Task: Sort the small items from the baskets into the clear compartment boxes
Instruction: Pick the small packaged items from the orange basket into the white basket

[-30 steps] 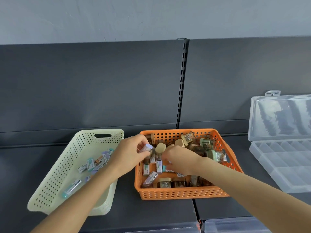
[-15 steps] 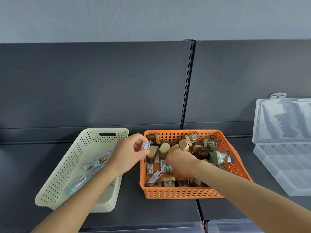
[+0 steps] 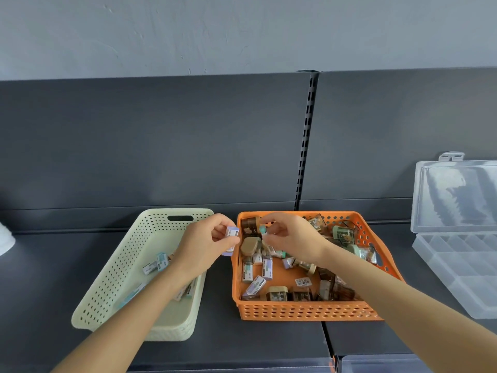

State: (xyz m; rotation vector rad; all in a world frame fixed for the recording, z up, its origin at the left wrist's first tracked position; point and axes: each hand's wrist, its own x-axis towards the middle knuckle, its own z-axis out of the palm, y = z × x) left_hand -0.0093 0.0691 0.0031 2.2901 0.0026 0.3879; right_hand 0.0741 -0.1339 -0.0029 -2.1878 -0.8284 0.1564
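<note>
In the middle of the frame the left hand point(image 3: 204, 246) pinches a small lavender box point(image 3: 231, 235) between thumb and fingers, just over the left wall of the orange basket point(image 3: 304, 310). Just to the right of it, the right hand point(image 3: 290, 238) pinches a small teal-capped piece point(image 3: 262, 229) with its fingertips, above the far left corner of the same basket. What this piece is exactly, I cannot tell.

The orange basket is crowded with small boxes and little jars that lie across each other. The cream basket point(image 3: 113, 278), at the lower left, holds only a few small boxes.

I think the first risk is a drop. Both grips are only fingertip pinches on very small things, and the two hands are close together, so one can knock the other. The lavender box hangs over the gap between the two baskets, so if it slips it may land on the dark shelf point(image 3: 242, 340).

The second risk is the long way. The clear compartment box point(image 3: 457, 265) lies well apart at the right edge of the frame, with its lid point(image 3: 457, 195) standing open. Its compartments look narrow, so an item may fall into the wrong one.
</note>
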